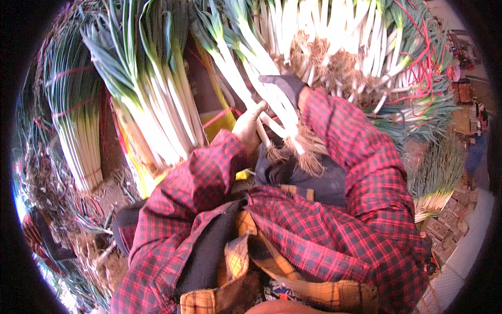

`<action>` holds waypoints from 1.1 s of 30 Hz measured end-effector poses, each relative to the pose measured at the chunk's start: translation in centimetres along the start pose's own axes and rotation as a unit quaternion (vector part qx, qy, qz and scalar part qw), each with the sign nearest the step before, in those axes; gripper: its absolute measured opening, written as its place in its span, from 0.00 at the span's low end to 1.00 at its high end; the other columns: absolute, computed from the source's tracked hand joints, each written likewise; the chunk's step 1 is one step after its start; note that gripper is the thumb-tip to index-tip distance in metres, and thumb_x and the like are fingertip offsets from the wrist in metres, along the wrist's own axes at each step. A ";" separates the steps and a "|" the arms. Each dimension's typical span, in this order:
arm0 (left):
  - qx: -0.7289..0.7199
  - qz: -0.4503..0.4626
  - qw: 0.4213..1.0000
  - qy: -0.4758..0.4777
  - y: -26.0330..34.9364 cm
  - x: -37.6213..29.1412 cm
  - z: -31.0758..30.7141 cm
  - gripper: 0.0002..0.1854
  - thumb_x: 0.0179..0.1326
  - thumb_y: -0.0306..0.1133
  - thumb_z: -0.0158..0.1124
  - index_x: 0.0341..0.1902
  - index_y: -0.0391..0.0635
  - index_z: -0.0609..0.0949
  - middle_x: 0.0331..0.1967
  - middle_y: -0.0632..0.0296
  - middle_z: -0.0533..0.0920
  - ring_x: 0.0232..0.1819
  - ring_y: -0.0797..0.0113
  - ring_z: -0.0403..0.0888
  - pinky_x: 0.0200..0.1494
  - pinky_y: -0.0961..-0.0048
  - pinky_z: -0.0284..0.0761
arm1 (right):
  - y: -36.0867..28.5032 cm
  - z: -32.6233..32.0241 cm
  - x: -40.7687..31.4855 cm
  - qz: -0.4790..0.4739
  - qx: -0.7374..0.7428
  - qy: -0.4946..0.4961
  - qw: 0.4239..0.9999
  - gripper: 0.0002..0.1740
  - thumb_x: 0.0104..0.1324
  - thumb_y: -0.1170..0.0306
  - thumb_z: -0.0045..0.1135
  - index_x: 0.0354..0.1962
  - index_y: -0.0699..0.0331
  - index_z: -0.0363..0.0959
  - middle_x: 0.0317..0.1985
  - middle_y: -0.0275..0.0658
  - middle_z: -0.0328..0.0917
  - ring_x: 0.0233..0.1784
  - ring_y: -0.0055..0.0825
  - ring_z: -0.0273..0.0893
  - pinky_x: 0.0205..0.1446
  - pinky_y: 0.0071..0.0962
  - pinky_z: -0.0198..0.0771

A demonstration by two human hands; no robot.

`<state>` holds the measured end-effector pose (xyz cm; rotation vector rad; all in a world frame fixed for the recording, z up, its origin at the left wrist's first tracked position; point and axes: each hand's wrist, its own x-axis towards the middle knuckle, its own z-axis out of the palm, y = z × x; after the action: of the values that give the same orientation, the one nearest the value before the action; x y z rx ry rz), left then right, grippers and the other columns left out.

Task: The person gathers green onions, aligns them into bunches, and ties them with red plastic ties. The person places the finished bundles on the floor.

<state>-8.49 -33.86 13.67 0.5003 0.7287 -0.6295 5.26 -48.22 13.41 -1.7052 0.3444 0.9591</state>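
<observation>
My left hand (248, 125), bare, grips a pair of long green onions (231, 72), its thumb laid along the white shanks. My right hand (289, 87) wears a dark glove and is closed round more thick green onions (268, 64). Their brown roots (311, 165) hang over my dark-trousered lap, and their green tops point away from me. Just left of my left hand lies a row of loose green onions (157, 114), roots towards me, on yellow sheeting (147, 180).
A large heap of green onions (313, 23) with shaggy roots lies ahead on the right. Red string (425, 59) trails over its right side. At the left lies a tied bundle (76, 129). Another person (45, 239) is at the far left edge. More onions (435, 188) lie at the right.
</observation>
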 end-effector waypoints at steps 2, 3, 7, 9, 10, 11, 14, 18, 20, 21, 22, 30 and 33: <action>-0.042 -0.033 0.998 -0.018 -2.2 -1.3 -0.5 0.28 0.64 0.48 0.71 0.59 0.43 0.76 0.50 0.51 0.83 0.47 0.53 0.82 0.51 0.57 0.80 | 1.5 1.6 0.0 0.049 0.013 -0.057 0.997 0.26 0.64 0.52 0.68 0.50 0.65 0.82 0.42 0.42 0.86 0.40 0.31 0.83 0.48 0.32 0.79; -0.006 -0.023 1.000 -0.006 -3.3 -1.6 -1.0 0.27 0.63 0.47 0.71 0.58 0.43 0.77 0.49 0.51 0.83 0.46 0.53 0.82 0.49 0.58 0.80 | 2.4 2.3 0.0 0.055 0.027 -0.068 0.996 0.28 0.63 0.51 0.68 0.50 0.66 0.82 0.42 0.43 0.86 0.40 0.32 0.84 0.47 0.33 0.79; 0.177 0.076 0.981 0.033 -4.9 -1.7 -5.3 0.22 0.58 0.39 0.72 0.53 0.43 0.79 0.44 0.57 0.83 0.36 0.59 0.85 0.40 0.62 0.82 | 6.0 4.2 -1.4 -0.018 -0.008 -0.010 1.000 0.22 0.63 0.56 0.68 0.45 0.66 0.83 0.38 0.44 0.86 0.32 0.33 0.83 0.36 0.35 0.79; 0.146 0.125 0.979 0.073 -5.3 -1.4 -7.5 0.20 0.58 0.37 0.72 0.51 0.43 0.79 0.40 0.57 0.83 0.30 0.59 0.83 0.33 0.63 0.82 | 7.1 4.2 -3.2 0.023 -0.016 0.021 0.999 0.23 0.62 0.58 0.70 0.46 0.67 0.83 0.38 0.45 0.86 0.33 0.33 0.83 0.38 0.36 0.79; 0.079 0.112 0.989 0.049 -5.5 -1.4 -8.4 0.18 0.58 0.36 0.72 0.49 0.44 0.79 0.36 0.59 0.83 0.25 0.62 0.81 0.28 0.65 0.81 | 7.4 4.1 -4.1 0.028 -0.012 0.034 0.999 0.23 0.61 0.58 0.70 0.46 0.68 0.83 0.38 0.45 0.86 0.33 0.34 0.83 0.39 0.36 0.79; 0.118 0.106 0.985 0.071 -5.1 -1.8 -9.5 0.16 0.58 0.37 0.72 0.47 0.45 0.80 0.32 0.60 0.83 0.23 0.63 0.81 0.26 0.66 0.81 | 7.6 4.1 -4.8 0.030 -0.008 0.039 0.999 0.23 0.61 0.58 0.70 0.46 0.68 0.83 0.38 0.45 0.86 0.33 0.34 0.83 0.39 0.36 0.79; 0.110 0.077 0.990 0.031 -4.8 -3.2 -10.3 0.13 0.63 0.40 0.68 0.44 0.46 0.83 0.27 0.63 0.81 0.21 0.64 0.79 0.24 0.65 0.80 | 8.0 4.5 -6.4 0.015 -0.001 0.047 0.999 0.24 0.60 0.57 0.71 0.46 0.68 0.83 0.38 0.46 0.86 0.34 0.34 0.84 0.40 0.36 0.80; 0.145 0.017 0.989 0.007 -6.2 -7.2 -8.3 0.14 0.64 0.42 0.67 0.44 0.44 0.83 0.28 0.58 0.82 0.23 0.62 0.81 0.30 0.63 0.84 | 9.0 5.9 -6.4 -0.003 0.007 0.049 0.999 0.25 0.58 0.57 0.72 0.46 0.69 0.83 0.39 0.46 0.86 0.34 0.35 0.84 0.42 0.36 0.80; 0.168 -0.070 0.983 0.012 -7.9 -9.5 -7.5 0.17 0.64 0.43 0.66 0.45 0.40 0.82 0.29 0.53 0.84 0.27 0.61 0.83 0.35 0.62 0.84 | 9.6 6.5 -5.9 -0.013 0.013 0.054 0.998 0.26 0.58 0.57 0.72 0.46 0.69 0.83 0.39 0.47 0.86 0.35 0.36 0.84 0.42 0.35 0.80; 0.111 -0.098 0.989 -0.023 -9.1 -10.8 -7.3 0.17 0.65 0.41 0.65 0.46 0.39 0.81 0.30 0.54 0.85 0.29 0.60 0.84 0.35 0.63 0.84 | 9.8 6.8 -5.5 -0.019 0.024 0.052 0.998 0.26 0.57 0.57 0.73 0.46 0.69 0.82 0.39 0.47 0.86 0.35 0.36 0.84 0.43 0.35 0.80; 0.168 -0.070 0.982 -0.050 -9.4 -11.5 -7.1 0.16 0.65 0.41 0.65 0.47 0.41 0.81 0.31 0.56 0.85 0.29 0.60 0.85 0.35 0.63 0.83 | 10.1 7.0 -5.2 -0.025 0.032 0.056 0.998 0.27 0.57 0.57 0.73 0.46 0.70 0.82 0.39 0.47 0.86 0.35 0.36 0.84 0.43 0.35 0.80; 0.059 0.036 0.998 0.001 -11.3 -11.1 -8.1 0.14 0.63 0.35 0.67 0.50 0.46 0.79 0.33 0.62 0.84 0.32 0.65 0.84 0.35 0.65 0.83 | 11.3 10.4 -2.0 -0.089 -0.042 0.100 0.990 0.22 0.57 0.63 0.73 0.44 0.70 0.83 0.36 0.44 0.86 0.34 0.35 0.84 0.42 0.36 0.80; 0.130 0.108 0.985 0.017 -10.6 -9.3 -10.6 0.15 0.60 0.32 0.69 0.49 0.42 0.79 0.32 0.59 0.84 0.28 0.64 0.82 0.32 0.67 0.82 | 8.9 8.9 -3.2 -0.136 -0.062 0.077 0.986 0.20 0.58 0.64 0.72 0.43 0.70 0.84 0.35 0.44 0.87 0.33 0.31 0.85 0.36 0.36 0.80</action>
<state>-25.84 -31.64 11.52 0.8218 0.6169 -0.5151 -6.27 -44.15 9.18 -1.8885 0.1480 0.6625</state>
